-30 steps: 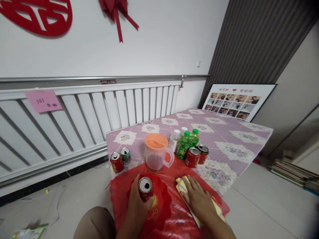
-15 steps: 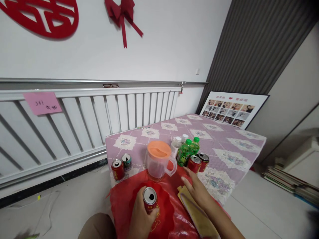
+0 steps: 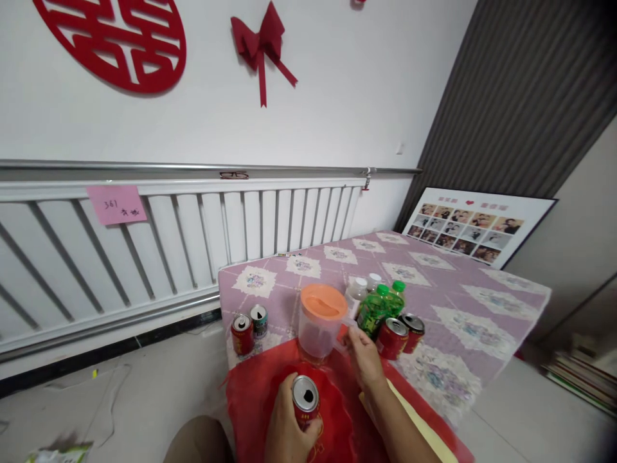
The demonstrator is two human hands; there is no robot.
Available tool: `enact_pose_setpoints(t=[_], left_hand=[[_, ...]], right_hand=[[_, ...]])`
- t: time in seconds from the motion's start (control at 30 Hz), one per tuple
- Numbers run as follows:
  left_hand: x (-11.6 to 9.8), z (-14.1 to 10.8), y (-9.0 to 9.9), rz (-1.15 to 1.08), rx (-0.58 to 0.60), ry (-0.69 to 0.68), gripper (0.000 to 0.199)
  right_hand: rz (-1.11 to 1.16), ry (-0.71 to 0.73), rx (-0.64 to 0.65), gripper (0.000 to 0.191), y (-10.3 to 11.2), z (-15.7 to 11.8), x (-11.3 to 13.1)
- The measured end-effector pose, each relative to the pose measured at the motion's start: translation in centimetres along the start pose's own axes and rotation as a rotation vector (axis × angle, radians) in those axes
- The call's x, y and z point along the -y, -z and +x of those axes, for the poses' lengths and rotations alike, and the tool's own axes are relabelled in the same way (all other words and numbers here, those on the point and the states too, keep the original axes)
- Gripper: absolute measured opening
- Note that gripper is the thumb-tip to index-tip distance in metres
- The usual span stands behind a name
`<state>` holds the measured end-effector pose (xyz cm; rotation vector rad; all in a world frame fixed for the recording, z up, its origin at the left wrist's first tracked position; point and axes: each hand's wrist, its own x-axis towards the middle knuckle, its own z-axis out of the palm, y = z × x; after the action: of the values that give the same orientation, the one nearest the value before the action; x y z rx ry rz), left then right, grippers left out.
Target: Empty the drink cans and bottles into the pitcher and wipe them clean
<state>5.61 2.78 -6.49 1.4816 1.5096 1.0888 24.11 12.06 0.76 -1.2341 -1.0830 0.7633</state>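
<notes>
My left hand [image 3: 289, 418] is wrapped around an opened red drink can [image 3: 305, 402], upright over a red scalloped tray [image 3: 340, 424]. Behind it stands a translucent plastic pitcher [image 3: 315, 331] with an orange lid and a little liquid showing low inside. My right hand [image 3: 365, 357] has its fingers curled at the pitcher's handle, which they partly hide. Just right of that hand are two red cans, the nearer one [image 3: 392, 339] almost beside my knuckles. Green-capped bottles [image 3: 373, 308] and white-capped bottles [image 3: 357, 292] cluster behind them.
To the left stand another red can [image 3: 242, 334] and a teal can [image 3: 259, 320]. A yellow folded piece [image 3: 424, 427] lies under my right forearm on red sheeting [image 3: 250, 373]. The patterned tablecloth [image 3: 337, 270] reaches back toward a radiator [image 3: 193, 238] and a photo board [image 3: 477, 225].
My right hand has moved from beside the red cans to the pitcher's handle, its fingers now curled. The left hand still holds its can. The camera view has shifted.
</notes>
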Motion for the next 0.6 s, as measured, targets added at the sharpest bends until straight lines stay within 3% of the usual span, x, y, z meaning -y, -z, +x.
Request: enact_pose_setpoints(t=[0.2,0.4,0.6], left_hand=[[1.1,0.4,-0.4,0.015,0.028,-0.017,0.079],[0.9,0.3,-0.3,-0.009,0.031,-0.006,0.077],[1.2,0.2,-0.4,-0.029,0.018,0.015,0.078]], right_hand=[[0.097,-0.007,-0.011,0.051,0.7,0.5,1.9],[0.079,0.010,-0.007,0.057,4.0,1.3,4.7],[0.037,0.004,-0.012,0.059,7.6,0.1,8.2]])
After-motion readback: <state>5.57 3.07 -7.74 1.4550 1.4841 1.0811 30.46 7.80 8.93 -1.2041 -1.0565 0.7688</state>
